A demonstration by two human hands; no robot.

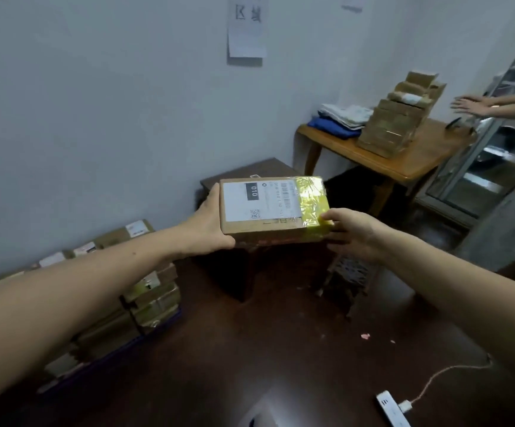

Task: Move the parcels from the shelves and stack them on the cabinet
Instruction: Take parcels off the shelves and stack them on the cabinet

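Note:
I hold a flat cardboard parcel [268, 208] with a white shipping label and yellow tape at its right end. My left hand [208, 223] grips its left end, thumb under the near edge. My right hand [353, 234] holds the taped right end, thumb on top. The parcel hovers above a dark brown cabinet [244, 174] that stands against the wall; most of the cabinet's top is hidden behind the parcel.
Rows of stacked parcels [145, 291] line the wall at the left on the floor. A wooden table [382, 155] at the right carries a tall parcel stack [394, 124] and folded clothes [339, 120]. Another person's hands [471, 104] reach in there. A power strip [393, 409] lies on the floor.

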